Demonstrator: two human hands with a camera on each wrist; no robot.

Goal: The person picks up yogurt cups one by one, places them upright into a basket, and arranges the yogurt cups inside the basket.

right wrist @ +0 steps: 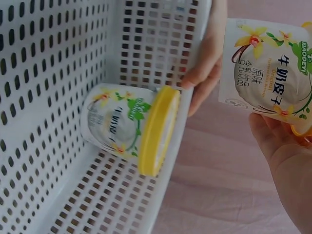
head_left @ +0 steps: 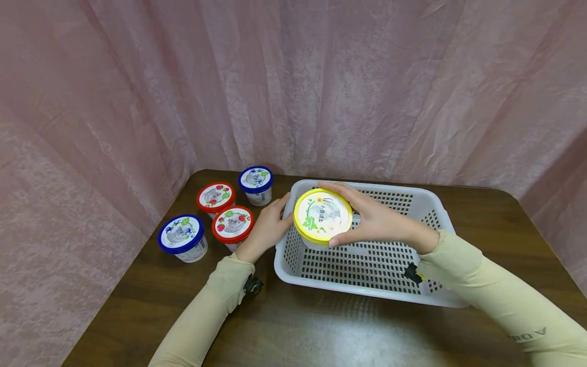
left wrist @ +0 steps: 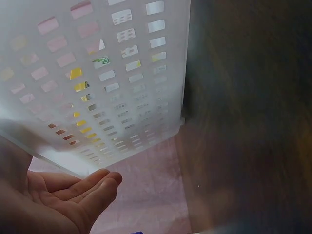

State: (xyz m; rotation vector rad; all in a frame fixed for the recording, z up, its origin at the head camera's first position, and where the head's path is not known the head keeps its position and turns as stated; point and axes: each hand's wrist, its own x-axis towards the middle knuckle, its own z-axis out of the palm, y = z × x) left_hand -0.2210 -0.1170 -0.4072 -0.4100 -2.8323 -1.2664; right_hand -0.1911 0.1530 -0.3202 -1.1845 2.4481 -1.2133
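Note:
My right hand [head_left: 367, 214] grips a tub with a yellow lid [head_left: 323, 215] around its side, above the left part of a white perforated basket [head_left: 367, 293]. The right wrist view shows that held tub [right wrist: 265, 68] upside the rim, printed with yellow flowers. Another yellow-lidded tub [right wrist: 114, 122] sits inside the basket; in the head view it is hidden beneath the held one. At the basket's left rim rests my left hand [head_left: 268, 224], its thumb reaching over the edge. In the left wrist view, the fingers [left wrist: 100, 197] lie fairly straight beside the basket wall.
Left of the basket stand two red-lidded tubs [head_left: 216, 198] [head_left: 233, 224] and two blue-lidded tubs [head_left: 181, 233] [head_left: 256, 179] on the dark wooden table [head_left: 293, 326]. A pink curtain [head_left: 293, 92] hangs behind and along the sides.

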